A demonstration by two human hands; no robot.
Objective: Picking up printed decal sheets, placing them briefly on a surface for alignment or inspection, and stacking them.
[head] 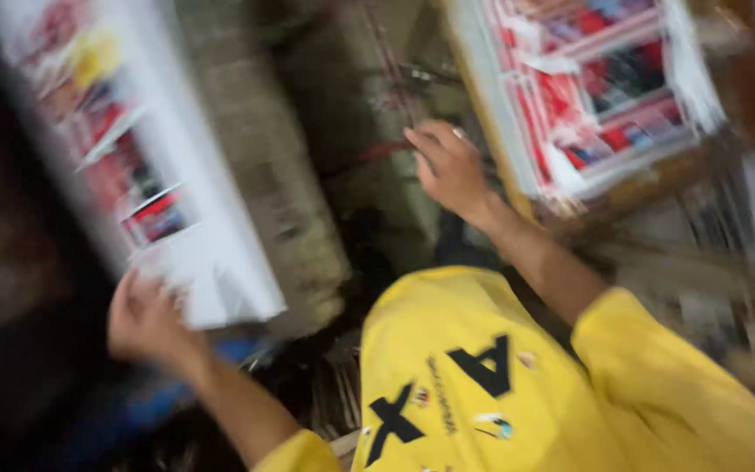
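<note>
Yellow cloth fills the bottom of the blurred view: the person's own yellow shirt (500, 376), with dark marks on its front, is nearest the camera, and both bare forearms reach up and away from it.

Left hand (146, 319) is closed on the lower corner of a stack of printed sheets (133, 157), fingers curled around the white edge. That stack runs slantwise from the upper left of the view down to the hand; its face is white with red, yellow and dark printed blocks, too smeared to read as anything more. The bottom corner of the sheets flares out just to the right of the hand.

Right hand (447, 166) is stretched well apart from the left, up near the middle of the view. Its fingers look loosely bent, and it lies just beside the edge of a second stack of printed sheets (596, 87); whether it touches or grips that edge cannot be told through the blur. This second stack sits at the upper right, again white with red and dark print, resting on a brownish board (648, 179).

Between the two stacks lies a greyish woven sack (290, 175), with a red cord (369, 156) crossing near the right hand.
</note>
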